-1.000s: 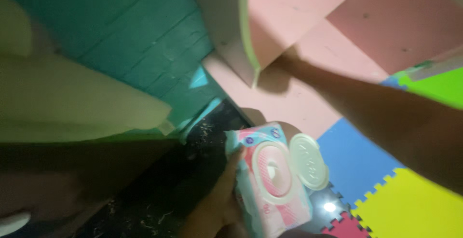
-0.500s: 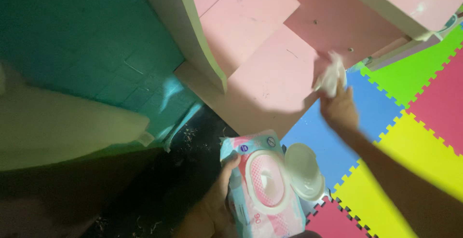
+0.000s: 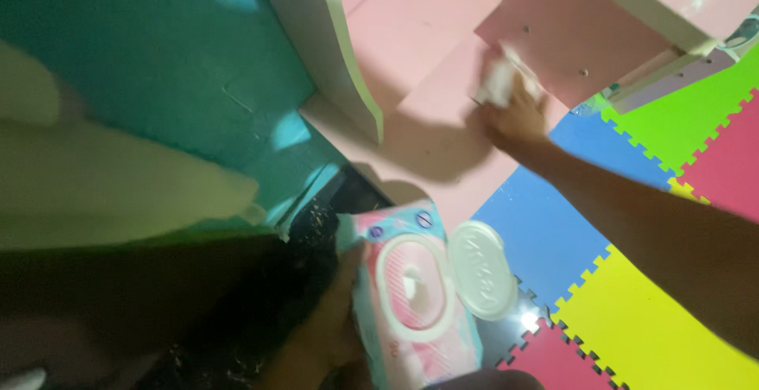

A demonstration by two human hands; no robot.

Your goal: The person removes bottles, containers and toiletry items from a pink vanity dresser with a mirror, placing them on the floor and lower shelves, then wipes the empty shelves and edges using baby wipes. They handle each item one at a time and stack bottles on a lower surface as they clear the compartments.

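Observation:
My left hand grips a pink and blue pack of wet wipes low in the head view; the pack's round white lid is flipped open to the right. My right hand reaches forward and presses a crumpled white wipe against the pink panel of a piece of furniture. My right forearm runs from the lower right up to that hand.
Foam puzzle mats in blue, yellow, green and red cover the floor at right. A white curved furniture edge stands beside a teal wall. A dark floor patch lies at lower left.
My right hand with the wipe has moved left and up along the pink panel. The pack in my left hand has stayed about where it was.

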